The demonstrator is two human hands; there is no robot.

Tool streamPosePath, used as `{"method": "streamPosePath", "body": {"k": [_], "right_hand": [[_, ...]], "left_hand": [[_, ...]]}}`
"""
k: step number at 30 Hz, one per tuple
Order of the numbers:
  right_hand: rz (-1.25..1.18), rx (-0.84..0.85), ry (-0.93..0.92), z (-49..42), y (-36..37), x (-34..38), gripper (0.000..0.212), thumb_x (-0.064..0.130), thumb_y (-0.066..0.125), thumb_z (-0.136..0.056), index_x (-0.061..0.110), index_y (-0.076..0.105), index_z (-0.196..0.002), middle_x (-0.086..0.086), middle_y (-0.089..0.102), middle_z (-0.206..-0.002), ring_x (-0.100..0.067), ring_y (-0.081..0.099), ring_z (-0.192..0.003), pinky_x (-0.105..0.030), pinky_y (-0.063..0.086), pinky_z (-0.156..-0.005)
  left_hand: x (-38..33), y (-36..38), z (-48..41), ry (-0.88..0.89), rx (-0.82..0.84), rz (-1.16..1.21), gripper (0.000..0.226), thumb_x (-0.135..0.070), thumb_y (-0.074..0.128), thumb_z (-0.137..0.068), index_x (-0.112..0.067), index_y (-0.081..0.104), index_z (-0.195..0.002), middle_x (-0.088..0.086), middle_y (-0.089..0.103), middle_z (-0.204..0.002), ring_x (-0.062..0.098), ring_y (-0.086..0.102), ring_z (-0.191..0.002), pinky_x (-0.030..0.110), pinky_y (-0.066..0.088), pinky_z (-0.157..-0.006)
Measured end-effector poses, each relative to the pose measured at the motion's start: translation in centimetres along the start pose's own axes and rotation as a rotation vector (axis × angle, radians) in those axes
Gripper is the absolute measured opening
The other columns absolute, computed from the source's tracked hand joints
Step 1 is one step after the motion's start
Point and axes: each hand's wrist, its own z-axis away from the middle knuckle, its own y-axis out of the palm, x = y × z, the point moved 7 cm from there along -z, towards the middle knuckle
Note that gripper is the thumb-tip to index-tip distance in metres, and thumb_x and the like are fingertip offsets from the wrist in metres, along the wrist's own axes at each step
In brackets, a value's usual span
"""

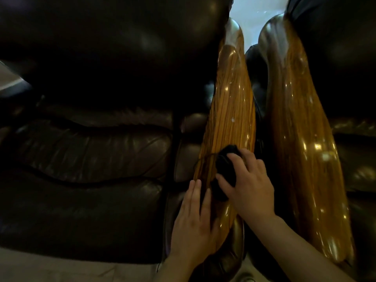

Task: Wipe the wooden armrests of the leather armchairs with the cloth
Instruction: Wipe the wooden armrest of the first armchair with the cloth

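Two glossy wooden armrests run side by side up the middle of the view: the left armrest (232, 110) belongs to the dark leather armchair (91, 155) on the left, the right armrest (301, 139) to a second armchair (350, 82). A black bunched cloth (223, 169) lies on the near part of the left armrest, pressed under my right hand (250, 184), whose fingers grip it. My left hand (193, 222) rests flat with fingers apart on the armrest's near left edge, just below the cloth. A thin thread trails left from the cloth.
A narrow dark gap separates the two armrests. Pale floor (61, 269) shows at the bottom left, and a bright floor patch (262, 9) shows at the top between the chair backs.
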Motion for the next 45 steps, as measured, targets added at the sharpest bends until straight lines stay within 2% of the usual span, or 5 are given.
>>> {"method": "streamPosePath", "body": {"k": [8, 23, 32, 37, 45], "right_hand": [[0.032, 0.168, -0.614, -1.1, 2.7, 3.6, 0.048, 0.043, 0.039, -0.102, 0.019, 0.048, -0.143, 0.0, 0.045, -0.152, -0.02, 0.023, -0.149, -0.047, 0.018, -0.121], [-0.485, -0.132, 0.248, -2.6, 1.3, -2.0, 0.065, 0.048, 0.044, -0.093, 0.025, 0.03, -0.152, 0.012, 0.018, -0.162, -0.008, 0.015, -0.15, -0.042, 0.031, -0.117], [-0.636, -0.253, 0.431, -6.4, 1.5, -4.0, 0.053, 0.037, 0.053, -0.097, 0.023, 0.04, -0.147, 0.009, 0.031, -0.157, 0.003, 0.024, -0.138, -0.01, 0.021, -0.103], [-0.541, -0.149, 0.311, -1.8, 2.2, -2.7, 0.064, 0.053, 0.045, -0.089, 0.038, 0.026, -0.149, 0.021, 0.015, -0.16, -0.001, 0.015, -0.147, -0.029, 0.025, -0.113], [-0.668, -0.233, 0.495, -7.1, 0.9, -5.0, 0.056, 0.041, 0.05, -0.098, 0.029, 0.033, -0.15, 0.016, 0.023, -0.158, 0.004, 0.02, -0.141, -0.013, 0.022, -0.106]], "left_hand": [[0.7, 0.9, -1.0, 0.031, -0.071, 0.014, 0.074, -0.052, 0.041, -0.099, -0.012, 0.014, -0.156, 0.007, 0.003, -0.165, 0.022, 0.007, -0.152, 0.041, 0.029, -0.116], [0.2, -1.9, -8.5, 0.085, -0.075, -0.078, 0.075, -0.048, 0.04, -0.09, -0.015, 0.019, -0.154, 0.007, 0.005, -0.165, 0.018, 0.0, -0.152, 0.037, 0.015, -0.115], [-0.1, -2.4, -11.6, 0.107, -0.079, 0.017, 0.084, -0.047, 0.047, -0.086, -0.023, 0.007, -0.156, -0.002, -0.004, -0.166, 0.016, -0.004, -0.151, 0.037, 0.011, -0.116], [-1.1, -4.4, -13.5, 0.064, -0.18, 0.222, 0.079, -0.036, 0.042, -0.087, -0.034, 0.003, -0.155, -0.014, -0.006, -0.164, 0.007, -0.002, -0.15, 0.032, 0.014, -0.114], [-1.5, -3.9, -14.9, 0.011, -0.206, 0.066, 0.067, -0.052, 0.028, -0.095, -0.02, 0.019, -0.153, 0.0, 0.016, -0.163, 0.015, 0.012, -0.15, 0.043, 0.029, -0.116]]}}
